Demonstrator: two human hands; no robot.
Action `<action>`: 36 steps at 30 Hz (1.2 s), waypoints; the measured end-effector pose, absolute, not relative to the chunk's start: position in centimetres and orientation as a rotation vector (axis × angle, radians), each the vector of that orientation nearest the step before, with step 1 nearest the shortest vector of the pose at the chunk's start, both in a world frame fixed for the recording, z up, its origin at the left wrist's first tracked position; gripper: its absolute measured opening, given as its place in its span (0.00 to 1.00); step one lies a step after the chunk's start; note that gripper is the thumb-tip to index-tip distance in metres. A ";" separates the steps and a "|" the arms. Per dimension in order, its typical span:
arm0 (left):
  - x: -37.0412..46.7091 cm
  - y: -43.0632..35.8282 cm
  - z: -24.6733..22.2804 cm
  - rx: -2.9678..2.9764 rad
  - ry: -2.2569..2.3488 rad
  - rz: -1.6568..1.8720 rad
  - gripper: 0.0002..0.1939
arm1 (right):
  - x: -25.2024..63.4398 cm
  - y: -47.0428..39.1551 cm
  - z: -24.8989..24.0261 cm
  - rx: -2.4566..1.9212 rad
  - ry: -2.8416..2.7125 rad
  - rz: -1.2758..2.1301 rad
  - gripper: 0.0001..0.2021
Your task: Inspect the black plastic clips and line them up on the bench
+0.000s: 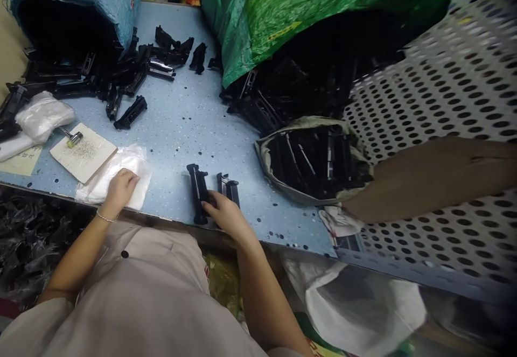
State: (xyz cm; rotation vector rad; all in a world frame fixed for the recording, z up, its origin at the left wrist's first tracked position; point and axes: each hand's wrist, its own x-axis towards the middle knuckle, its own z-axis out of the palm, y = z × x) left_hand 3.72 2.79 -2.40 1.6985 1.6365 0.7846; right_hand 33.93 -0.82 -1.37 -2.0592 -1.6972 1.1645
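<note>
My right hand [226, 214] grips a long black plastic part [197, 190] with knobbed ends, near the front edge of the table. Just behind its fingers lies another black plastic part [231, 189], partly hidden by the hand. My left hand [121, 187] rests on a stack of thin clear plastic bags [139, 163], its fingers drawn together on the top bag. A square board [86, 155] with small specks and a little metal piece [75, 139] on it overlaps the stack.
Black parts [133, 112] spill from a blue woven sack [125, 1] at the back left. A green sack [242, 34] of black parts lies at the back right, above a smaller open bag [262, 158] of them. Brown cardboard [436, 179] and a perforated metal panel [464, 238] stand right.
</note>
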 end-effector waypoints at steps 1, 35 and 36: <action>3.0 2.9 -2.6 1.540 1.569 0.870 0.06 | 33.6 -0.6 -1.4 -1.873 -1.526 1.345 0.19; -2.4 -8.1 7.0 2.087 1.267 0.338 0.19 | 21.0 -1.7 1.3 -0.844 -1.229 2.242 0.19; -4.4 -8.9 6.8 2.037 1.337 0.217 0.17 | 21.9 -1.6 1.7 -0.895 -1.284 2.197 0.21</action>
